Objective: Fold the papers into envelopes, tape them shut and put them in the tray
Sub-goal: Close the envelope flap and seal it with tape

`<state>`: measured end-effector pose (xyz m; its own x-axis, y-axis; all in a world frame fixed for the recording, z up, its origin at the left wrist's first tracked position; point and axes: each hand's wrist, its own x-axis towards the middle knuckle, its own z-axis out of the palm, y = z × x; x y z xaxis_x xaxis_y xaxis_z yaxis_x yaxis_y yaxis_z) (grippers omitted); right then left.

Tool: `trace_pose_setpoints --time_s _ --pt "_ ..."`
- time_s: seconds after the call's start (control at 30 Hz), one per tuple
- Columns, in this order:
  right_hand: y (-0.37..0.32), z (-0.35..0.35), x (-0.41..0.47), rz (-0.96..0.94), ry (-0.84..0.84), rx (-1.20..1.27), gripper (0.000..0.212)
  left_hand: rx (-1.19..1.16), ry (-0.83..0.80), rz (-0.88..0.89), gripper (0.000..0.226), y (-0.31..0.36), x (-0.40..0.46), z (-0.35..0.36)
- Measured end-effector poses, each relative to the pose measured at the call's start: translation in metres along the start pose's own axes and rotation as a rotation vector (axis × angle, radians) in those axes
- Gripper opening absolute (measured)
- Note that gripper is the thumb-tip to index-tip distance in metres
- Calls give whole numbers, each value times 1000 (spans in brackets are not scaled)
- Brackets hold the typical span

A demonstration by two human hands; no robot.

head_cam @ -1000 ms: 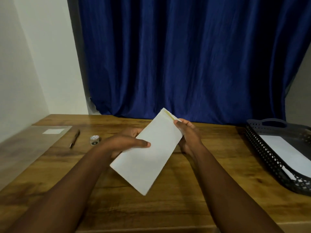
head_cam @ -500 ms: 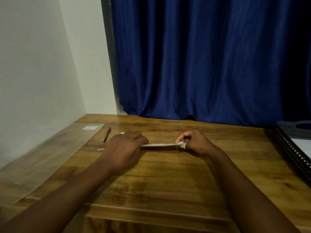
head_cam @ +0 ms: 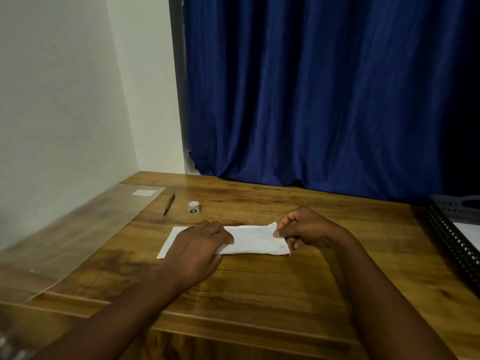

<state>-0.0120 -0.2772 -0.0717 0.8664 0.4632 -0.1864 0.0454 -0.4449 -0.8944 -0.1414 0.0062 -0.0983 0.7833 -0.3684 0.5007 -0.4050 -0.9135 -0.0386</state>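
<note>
A view from above a wooden desk (head_cam: 259, 287), looking down at a person's two bare forearms and hands; a folded white paper (head_cam: 255, 240) lies flat on the desk, its long side running left to right, near the middle of the view. The left hand (head_cam: 196, 252) rests palm down on the paper's left half, fingers straight and pressing it to the wood; a bare corner of paper shows to the left of that hand. The right hand (head_cam: 302, 227) is at the paper's right end, fingers curled, thumb and forefinger pinching the upper right corner, which is lifted slightly off the desk (the rest lies flat).

Beyond the paper, toward the back left, a small roll of tape (head_cam: 193, 207) stands on the desk; just left of it lies a pen (head_cam: 169, 203), angled; further left a clear plastic sheet (head_cam: 78, 235) covers the desk's left part. At the far right edge a dark perforated tray (head_cam: 452, 240) sits on the desk, only partly in view, with something white inside it. A deep blue curtain (head_cam: 324, 100) hangs behind the desk; a pale wall (head_cam: 65, 100) stands to the left.
</note>
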Motion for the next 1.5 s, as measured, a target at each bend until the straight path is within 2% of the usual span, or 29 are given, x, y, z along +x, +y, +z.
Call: trace_pose_setpoints --time_s 0.13,0.2,0.43,0.53,0.63,0.67,0.73,0.8,0.87,1.03,1.13,1.2,1.27,1.33,1.5 --pt "2 -1 6 44 38 192 32 -5 -17 -18 35 -2 0 2" --pt "4 -3 7 35 46 201 33 -33 -14 -26 34 -4 0 2" --pt "6 0 12 -69 78 -226 19 -94 -114 -102 58 -7 1 3" --pt "8 2 13 -115 57 -278 15 -266 -96 -185 48 -16 7 0" --pt "9 4 15 -151 98 -257 7 -432 -10 -285 16 -41 26 -5" --pt "9 4 16 -165 152 -235 4 -439 46 -349 12 -53 33 -5" --pt "11 4 20 -196 286 -190 4 -407 100 -480 30 -78 47 -5" --pt "13 4 24 -227 394 -175 8 -340 -22 -549 56 -100 59 -1" --pt "14 5 27 -252 462 -177 13 -312 -147 -559 65 -111 67 6" --pt "11 10 31 -300 502 -106 17 -289 -270 -507 45 -122 81 22" --pt "7 13 31 -305 533 -64 14 -340 -192 -476 28 -121 88 24" --pt "5 15 30 -329 563 -36 13 -448 -100 -481 18 -109 95 25" --pt "1 17 27 -378 590 7 15 -731 -30 -508 23 -83 104 26" --pt "-5 20 23 -422 616 53 15 -1050 -23 -490 30 -51 118 28" --pt "-12 21 16 -473 636 119 11 -1394 -14 -453 44 -1 138 38"
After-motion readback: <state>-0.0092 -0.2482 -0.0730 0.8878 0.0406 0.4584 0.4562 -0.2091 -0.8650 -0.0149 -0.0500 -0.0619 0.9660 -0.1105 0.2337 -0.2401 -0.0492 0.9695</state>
